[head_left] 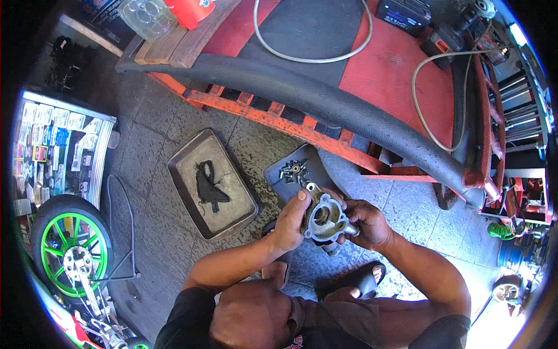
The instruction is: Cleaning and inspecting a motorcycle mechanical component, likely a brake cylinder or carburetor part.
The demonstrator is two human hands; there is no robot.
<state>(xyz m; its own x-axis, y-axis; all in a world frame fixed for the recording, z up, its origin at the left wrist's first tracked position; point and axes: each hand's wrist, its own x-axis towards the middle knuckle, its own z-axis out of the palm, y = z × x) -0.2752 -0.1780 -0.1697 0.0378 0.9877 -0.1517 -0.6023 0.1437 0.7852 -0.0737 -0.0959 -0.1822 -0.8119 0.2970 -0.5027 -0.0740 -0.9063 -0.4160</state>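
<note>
Over the dark grey tiled floor [145, 192], between my two bare hands, I have a grey metal casting with a round, lobed open mouth [328, 224], held up off the ground with that mouth turned toward my view. My left hand [290, 224] grips it along the left side, thumb up near its top edge; my right hand [370, 224] has its fingers closed on the opposite side, by a short pipe stub, though exactly what their tips pinch I cannot tell. Just beyond the casting, a shallow blue-grey tray [317, 166] carries a loose heap of small metal bolts and fittings [293, 170], and to its left a rectangular dull metal tray with raised walls [253, 200] holds a crumpled black piece, cloth or rubber [208, 183]. As I judge it, the work stands partway: the casting is a separate part in my grip, its mouth is uncovered, and the lugs around it look free of bolts. Not yet done, so far as I can see: no cover sits on that mouth, and the hardware lies apart, none visibly fitted. Whether the inside is clean I cannot tell. Past the trays stands a red-and-black padded table [296, 35].
</note>
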